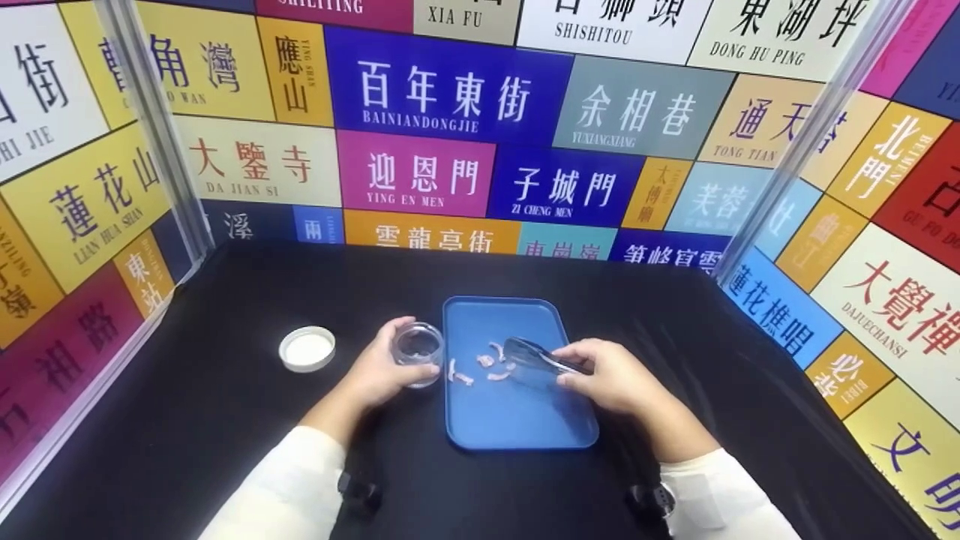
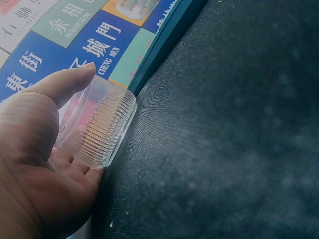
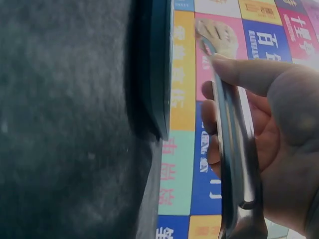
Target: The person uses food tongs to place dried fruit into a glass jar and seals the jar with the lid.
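My left hand (image 1: 379, 371) holds a small clear jar (image 1: 418, 346) upright at the left edge of a blue tray (image 1: 517, 424). In the left wrist view, the jar's ribbed wall (image 2: 107, 129) shows between thumb and fingers. Several small, pale pinkish curled pieces (image 1: 486, 361) lie scattered on the tray's left and middle. From the right side, my right hand (image 1: 611, 375) grips metal tongs (image 1: 536, 352), their tips slanting left, low over the tray and close to the pieces. Thumb and fingers wrap the tongs' long shiny arms (image 3: 241, 159) in the right wrist view.
A round white lid (image 1: 307, 349) lies on the black-covered table (image 1: 225, 405), left of my left hand. Panels (image 1: 450, 97) with coloured street-name signs stand behind the table and along both sides.
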The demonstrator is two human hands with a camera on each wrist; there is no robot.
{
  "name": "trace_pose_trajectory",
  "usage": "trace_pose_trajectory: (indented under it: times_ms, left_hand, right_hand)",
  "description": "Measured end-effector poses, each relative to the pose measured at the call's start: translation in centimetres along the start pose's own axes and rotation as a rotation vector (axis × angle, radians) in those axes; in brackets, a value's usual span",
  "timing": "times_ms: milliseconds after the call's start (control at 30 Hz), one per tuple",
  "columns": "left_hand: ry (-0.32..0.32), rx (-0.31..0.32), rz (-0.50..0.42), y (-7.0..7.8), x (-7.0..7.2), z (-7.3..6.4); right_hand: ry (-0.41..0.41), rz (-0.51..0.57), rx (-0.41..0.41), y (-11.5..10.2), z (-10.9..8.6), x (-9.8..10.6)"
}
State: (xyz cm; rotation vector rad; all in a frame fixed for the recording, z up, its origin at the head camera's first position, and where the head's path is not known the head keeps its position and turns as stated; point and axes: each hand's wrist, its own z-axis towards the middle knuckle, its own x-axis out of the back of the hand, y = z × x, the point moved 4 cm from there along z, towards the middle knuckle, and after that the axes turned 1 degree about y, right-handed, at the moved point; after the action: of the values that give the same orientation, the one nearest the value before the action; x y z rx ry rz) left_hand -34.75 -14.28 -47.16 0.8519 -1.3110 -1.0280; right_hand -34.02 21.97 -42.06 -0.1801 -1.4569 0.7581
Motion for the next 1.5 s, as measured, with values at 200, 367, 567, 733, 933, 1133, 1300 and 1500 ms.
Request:
trace_pose_trajectory:
  times_ms: [200, 367, 567, 733, 933, 1133, 1300, 1500]
  left_hand:
    - [0.004, -0.01, -0.014, -0.2, 0.0, 0.1]
    - [0.005, -0.006, -0.008, -0.2, 0.0, 0.1]
    - [0.003, 0.004, -0.006, -0.1, -0.1, 0.1]
    - [0.001, 0.01, -0.012, -0.2, -0.1, 0.2]
    - [0.004, 0.003, -0.018, -0.3, -0.1, 0.3]
    - [0.011, 0.008, -0.005, -0.3, 0.0, 0.2]
    - [0.014, 0.011, 0.002, -0.3, -0.1, 0.3]
    - [0.012, -0.002, -0.016, -0.2, -0.1, 0.3]
  right_hand:
    - [0.036, 0.004, -0.022, -1.4, 0.7, 0.1]
    - [0.029, -0.007, -0.016, -3.0, 1.5, -0.2]
    - [0.031, -0.019, 0.035, -5.5, 2.5, -0.5]
    - [0.024, -0.018, 0.064, -7.3, 3.4, -0.7]
    - [0.007, -0.022, 0.061, -9.0, 4.4, -1.4]
    - [-0.012, -0.031, 0.064, -10.6, 5.7, -2.5]
    - [-0.034, -0.018, 0.057, -11.4, 6.5, -3.7]
    - [-0.056, -0.003, 0.062, -12.1, 7.0, -4.7]
